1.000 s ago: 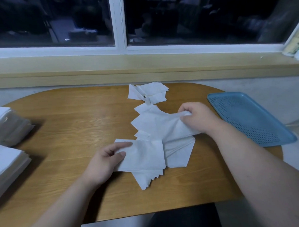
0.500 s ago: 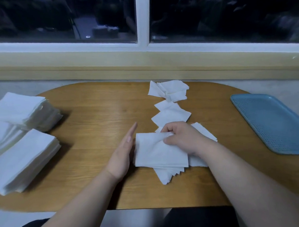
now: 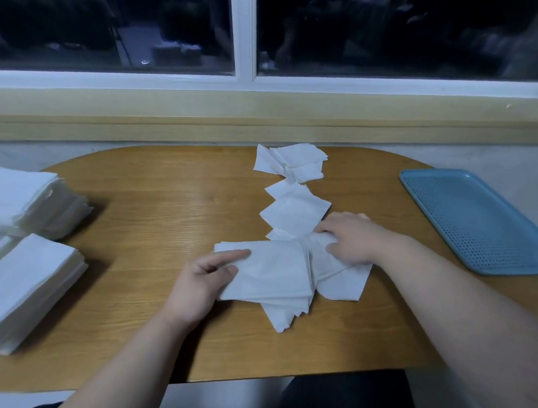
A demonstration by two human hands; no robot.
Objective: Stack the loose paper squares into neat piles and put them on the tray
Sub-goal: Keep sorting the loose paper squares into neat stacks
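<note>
A rough pile of white paper squares (image 3: 274,272) lies in the middle of the wooden table (image 3: 156,217). My left hand (image 3: 202,281) grips the pile's left edge, thumb on top. My right hand (image 3: 349,238) rests at the pile's right side, its fingers curled into a crumpled loose square (image 3: 343,279) that sticks out there. Further loose squares (image 3: 293,214) trail away from the pile, ending in a small heap (image 3: 294,163) near the far edge. The blue perforated tray (image 3: 476,219) sits at the table's right end with nothing on it.
Thick stacks of white paper (image 3: 24,282) stand at the table's left end, with another stack (image 3: 24,199) behind them. A window sill (image 3: 265,117) runs along the wall past the table. The table's near edge is just in front of my body.
My left hand went from standing flat against the pile's left edge to gripping it. My right hand moved off the top sheet to the squares at the right side.
</note>
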